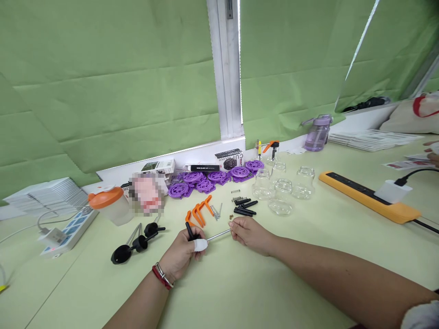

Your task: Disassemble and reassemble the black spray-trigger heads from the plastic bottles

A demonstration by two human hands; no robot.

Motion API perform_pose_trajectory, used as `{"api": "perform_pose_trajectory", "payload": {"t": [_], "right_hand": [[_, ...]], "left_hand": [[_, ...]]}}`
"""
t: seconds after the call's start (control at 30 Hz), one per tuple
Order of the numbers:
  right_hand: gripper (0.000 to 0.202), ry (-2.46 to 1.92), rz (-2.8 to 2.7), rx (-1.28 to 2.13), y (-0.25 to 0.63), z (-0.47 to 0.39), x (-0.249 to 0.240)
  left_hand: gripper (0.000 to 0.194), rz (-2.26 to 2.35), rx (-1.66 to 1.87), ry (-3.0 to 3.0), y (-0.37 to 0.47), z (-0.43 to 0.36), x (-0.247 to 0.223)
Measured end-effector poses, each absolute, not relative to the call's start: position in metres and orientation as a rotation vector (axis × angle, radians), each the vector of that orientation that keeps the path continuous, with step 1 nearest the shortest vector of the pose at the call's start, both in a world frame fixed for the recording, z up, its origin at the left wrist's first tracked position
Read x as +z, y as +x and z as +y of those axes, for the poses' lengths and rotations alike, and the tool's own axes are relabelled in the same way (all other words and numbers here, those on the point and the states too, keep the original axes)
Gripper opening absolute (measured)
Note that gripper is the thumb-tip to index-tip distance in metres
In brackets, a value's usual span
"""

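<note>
My left hand [188,249], with white tape on its thumb, is wrapped round a black part [189,230] that has a thin metal rod [218,235]. The rod points right, and my right hand [247,233] pinches its far end; anything else between those fingertips is hidden. Just beyond the hands lie orange levers [199,214], metal pins [216,211], springs [236,199], black tubes [245,208] and tiny brass-coloured pieces [231,217]. Several black parts with metal rods [140,243] rest left of my left hand.
Purple parts [216,177] and boxes [229,160] line the back. Clear glass jars [283,196] stand right of centre, near an orange power strip [366,196]. An orange-lidded cup [111,205] and white power strip [73,233] are left. Another person's hand [434,153] shows far right.
</note>
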State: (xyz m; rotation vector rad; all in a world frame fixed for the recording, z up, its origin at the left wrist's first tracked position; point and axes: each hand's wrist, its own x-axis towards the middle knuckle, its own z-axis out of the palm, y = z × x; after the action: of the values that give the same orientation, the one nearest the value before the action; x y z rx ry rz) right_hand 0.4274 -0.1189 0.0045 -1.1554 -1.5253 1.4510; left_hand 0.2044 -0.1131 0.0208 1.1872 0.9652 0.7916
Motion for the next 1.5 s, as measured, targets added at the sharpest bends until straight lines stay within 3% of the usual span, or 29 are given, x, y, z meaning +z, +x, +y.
{"api": "perform_pose_trajectory", "payload": {"t": [0.37, 0.73, 1.07, 1.37, 1.5], "right_hand": [[0.025, -1.039, -1.459, 1.512, 0.4309, -0.1184, 0.0025], [0.043, -1.215, -1.532, 1.460, 0.4304, -0.1182, 0.0021], [0.021, -1.118, -1.551, 1.486, 0.4336, -0.1190, 0.0011], [0.042, -1.194, -1.539, 1.488, 0.4323, -0.1172, 0.0017], [0.037, -1.092, -1.459, 1.517, 0.4323, -0.1177, 0.0045]], "left_hand": [[0.016, 0.983, 0.807, 1.175, 0.2048, -0.1138, 0.0220], [0.015, 0.972, 0.794, 1.176, 0.2058, -0.1133, 0.0228], [0.016, 0.971, 0.791, 1.177, 0.2057, -0.1143, 0.0221], [0.017, 0.986, 0.792, 1.185, 0.2056, -0.1159, 0.0234], [0.016, 0.981, 0.788, 1.192, 0.2056, -0.1159, 0.0236]]}}
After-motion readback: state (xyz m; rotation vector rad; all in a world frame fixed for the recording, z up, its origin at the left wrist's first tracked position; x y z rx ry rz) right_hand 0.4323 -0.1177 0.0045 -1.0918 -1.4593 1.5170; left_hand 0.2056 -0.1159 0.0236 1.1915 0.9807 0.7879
